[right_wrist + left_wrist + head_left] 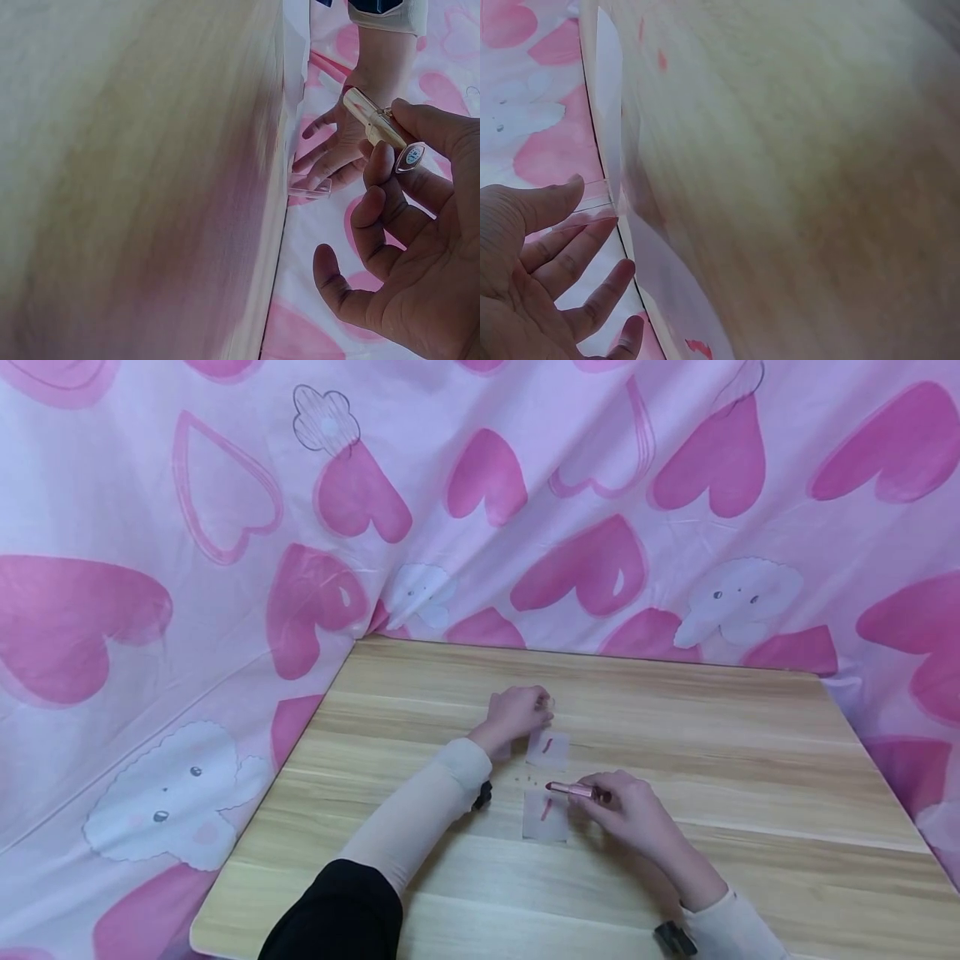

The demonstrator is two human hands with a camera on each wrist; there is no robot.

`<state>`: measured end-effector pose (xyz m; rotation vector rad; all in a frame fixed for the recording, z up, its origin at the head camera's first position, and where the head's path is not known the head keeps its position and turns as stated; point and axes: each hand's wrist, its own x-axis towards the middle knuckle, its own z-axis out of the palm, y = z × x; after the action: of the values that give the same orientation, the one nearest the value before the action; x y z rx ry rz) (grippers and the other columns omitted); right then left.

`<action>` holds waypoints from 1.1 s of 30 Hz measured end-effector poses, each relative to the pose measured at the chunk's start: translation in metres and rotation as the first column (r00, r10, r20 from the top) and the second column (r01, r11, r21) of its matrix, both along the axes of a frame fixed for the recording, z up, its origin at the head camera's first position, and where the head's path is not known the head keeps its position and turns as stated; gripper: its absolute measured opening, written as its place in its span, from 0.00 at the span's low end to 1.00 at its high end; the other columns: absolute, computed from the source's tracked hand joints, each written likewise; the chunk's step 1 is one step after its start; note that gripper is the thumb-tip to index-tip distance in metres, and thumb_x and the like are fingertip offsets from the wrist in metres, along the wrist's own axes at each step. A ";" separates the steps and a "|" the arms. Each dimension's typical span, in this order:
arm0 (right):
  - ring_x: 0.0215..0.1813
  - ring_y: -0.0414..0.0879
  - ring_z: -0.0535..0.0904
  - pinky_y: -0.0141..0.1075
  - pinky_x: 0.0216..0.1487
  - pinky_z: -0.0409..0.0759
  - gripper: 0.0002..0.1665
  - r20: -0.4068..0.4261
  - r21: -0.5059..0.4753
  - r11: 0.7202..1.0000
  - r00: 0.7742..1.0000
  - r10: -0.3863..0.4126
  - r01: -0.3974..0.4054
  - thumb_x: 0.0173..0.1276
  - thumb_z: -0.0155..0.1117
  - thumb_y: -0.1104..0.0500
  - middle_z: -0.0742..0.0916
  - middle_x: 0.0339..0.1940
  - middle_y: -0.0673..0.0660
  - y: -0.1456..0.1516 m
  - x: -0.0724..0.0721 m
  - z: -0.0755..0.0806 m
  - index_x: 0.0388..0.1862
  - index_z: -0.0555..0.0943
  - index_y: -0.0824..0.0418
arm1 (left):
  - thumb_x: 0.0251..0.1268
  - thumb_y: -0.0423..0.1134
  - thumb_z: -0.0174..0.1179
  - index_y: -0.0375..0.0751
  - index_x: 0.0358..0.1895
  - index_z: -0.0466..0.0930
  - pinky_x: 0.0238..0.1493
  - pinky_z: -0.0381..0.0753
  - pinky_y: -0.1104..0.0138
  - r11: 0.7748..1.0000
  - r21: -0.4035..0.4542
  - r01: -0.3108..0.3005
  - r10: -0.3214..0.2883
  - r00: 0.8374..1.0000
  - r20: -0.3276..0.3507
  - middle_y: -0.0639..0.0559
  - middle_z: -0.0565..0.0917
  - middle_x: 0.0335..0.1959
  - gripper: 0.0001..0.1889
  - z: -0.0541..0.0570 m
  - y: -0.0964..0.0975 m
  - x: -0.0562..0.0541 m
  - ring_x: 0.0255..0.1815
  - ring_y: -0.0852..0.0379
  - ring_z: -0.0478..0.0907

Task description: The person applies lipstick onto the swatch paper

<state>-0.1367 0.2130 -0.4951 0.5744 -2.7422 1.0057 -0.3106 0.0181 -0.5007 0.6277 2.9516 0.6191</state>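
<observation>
My left hand reaches to the middle of the table, its thumb and fingers around a small clear cap that stands on the wood. In the right wrist view the same clear cap shows by the left fingertips. My right hand grips a lipstick in a shiny metallic tube, its red tip bared and pointing left. Below that tip lies a pale paper square with a red stroke. Another paper square with a red stroke lies beside the left hand.
A wooden tabletop carries everything, with a pink heart-patterned cloth hanging behind and to the left. Tiny crumbs lie between the papers. A pale paper edge shows partly beneath the left wrist.
</observation>
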 end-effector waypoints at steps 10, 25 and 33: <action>0.31 0.37 0.75 0.32 0.32 0.75 0.08 0.019 -0.015 1.000 1.000 -0.015 0.016 0.66 0.73 0.49 0.81 0.28 0.37 -0.002 0.001 0.001 0.41 0.88 0.49 | 0.69 0.53 0.64 0.58 0.55 0.84 0.51 0.68 0.55 0.999 0.040 -0.014 0.013 1.000 0.021 0.65 0.87 0.46 0.15 0.001 -0.005 0.000 0.47 0.59 0.80; 0.29 0.38 0.73 0.32 0.28 0.73 0.11 0.026 -0.015 0.999 0.999 -0.046 0.047 0.68 0.70 0.48 0.81 0.27 0.39 -0.001 -0.001 0.002 0.44 0.88 0.51 | 0.68 0.53 0.64 0.54 0.54 0.84 0.54 0.69 0.53 0.995 0.094 -0.026 0.023 0.999 0.028 0.65 0.87 0.47 0.16 0.012 -0.016 0.005 0.49 0.58 0.81; 0.27 0.38 0.72 0.32 0.25 0.72 0.11 0.047 -0.025 0.998 0.998 -0.048 0.049 0.70 0.68 0.48 0.80 0.26 0.39 0.000 -0.002 0.002 0.44 0.88 0.51 | 0.68 0.54 0.64 0.57 0.49 0.85 0.53 0.70 0.54 0.994 0.109 -0.012 0.012 1.000 -0.001 0.67 0.87 0.46 0.12 0.019 -0.018 0.008 0.48 0.59 0.81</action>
<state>-0.1391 0.2130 -0.4926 0.4835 -2.7639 1.0553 -0.3022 0.0001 -0.4815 0.6197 2.9418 0.7852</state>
